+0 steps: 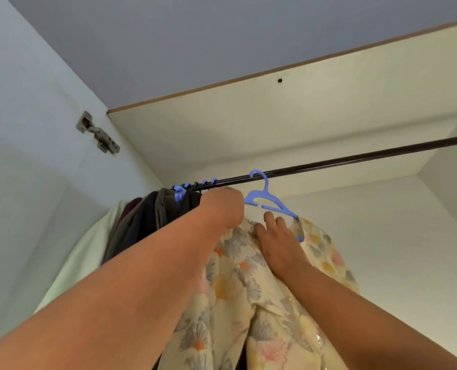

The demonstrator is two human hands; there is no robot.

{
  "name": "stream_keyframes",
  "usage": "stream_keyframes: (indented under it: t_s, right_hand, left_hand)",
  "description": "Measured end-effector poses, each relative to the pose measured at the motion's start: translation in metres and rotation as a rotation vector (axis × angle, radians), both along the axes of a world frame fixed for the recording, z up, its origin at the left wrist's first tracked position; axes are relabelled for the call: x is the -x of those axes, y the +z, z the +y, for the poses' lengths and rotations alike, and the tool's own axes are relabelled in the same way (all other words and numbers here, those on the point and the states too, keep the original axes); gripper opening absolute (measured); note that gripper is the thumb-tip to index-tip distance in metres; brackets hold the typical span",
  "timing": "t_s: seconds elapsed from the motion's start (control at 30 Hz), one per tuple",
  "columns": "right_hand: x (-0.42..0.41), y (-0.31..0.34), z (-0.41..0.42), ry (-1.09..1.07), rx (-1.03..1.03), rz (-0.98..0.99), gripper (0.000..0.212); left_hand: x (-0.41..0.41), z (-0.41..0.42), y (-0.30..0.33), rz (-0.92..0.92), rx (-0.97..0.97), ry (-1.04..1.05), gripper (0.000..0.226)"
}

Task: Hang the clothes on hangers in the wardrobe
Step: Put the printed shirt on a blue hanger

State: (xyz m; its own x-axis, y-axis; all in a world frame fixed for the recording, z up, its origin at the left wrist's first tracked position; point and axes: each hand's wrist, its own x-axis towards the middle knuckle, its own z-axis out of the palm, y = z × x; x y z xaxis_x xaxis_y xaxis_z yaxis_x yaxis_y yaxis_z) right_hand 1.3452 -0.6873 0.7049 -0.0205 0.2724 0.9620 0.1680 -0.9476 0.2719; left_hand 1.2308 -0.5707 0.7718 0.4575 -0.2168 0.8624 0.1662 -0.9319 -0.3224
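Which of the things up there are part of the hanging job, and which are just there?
Part of the job: floral garment, blue hanger, wardrobe rail, left hand, right hand.

Just there: dark clothes already hung, door hinge, pale cloth.

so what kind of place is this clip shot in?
Most likely inside a home wardrobe or closet. A dark hanging rail carries blue hangers, including the one bearing a floral garment; dark clothes hang at its left end, and a door hinge sits on the side panel.
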Motion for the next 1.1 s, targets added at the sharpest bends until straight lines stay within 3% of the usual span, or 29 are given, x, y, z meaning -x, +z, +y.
stream_keyframes:
  t_s: [0.17,0.33,0.53,0.63,0.83,0.93,1.0,1.1]
  right_hand:
    - [-0.066,0.021,0.01,0.193,0.078,0.138,0.024]
    - [-0.097,0.045,0.012,0.282,0.154,0.205,0.027]
    - [-0.097,0.098,0.017,0.358,0.192,0.331,0.03]
    - [-0.1,0.117,0.022,0.372,0.202,0.32,0.028]
    - [-0.108,0.101,0.05,0.51,0.18,0.191,0.019]
    - [-0.113,0.071,0.071,0.637,0.094,0.222,0.019]
    - [-0.107,0.057,0.078,0.716,-0.054,0.275,0.03]
    - [-0.083,0.038,0.079,0.796,-0.281,0.343,0.05]
  left_hand:
    - [-0.043,0.005,0.016,-0.055,-0.092,0.198,0.025]
    - [-0.064,0.004,0.031,0.013,-0.045,0.276,0.029]
    - [-0.07,0.01,0.061,-0.096,0.032,0.304,0.038]
    - [-0.073,0.017,0.072,-0.097,0.079,0.378,0.035]
    - [-0.061,0.026,0.058,-0.327,0.021,0.454,0.027]
    - [-0.051,0.02,0.036,-0.383,-0.068,0.451,0.024]
    - [-0.042,0.016,0.024,-0.356,-0.041,0.43,0.027]
    - [-0.026,0.013,0.004,-0.291,0.009,0.43,0.054]
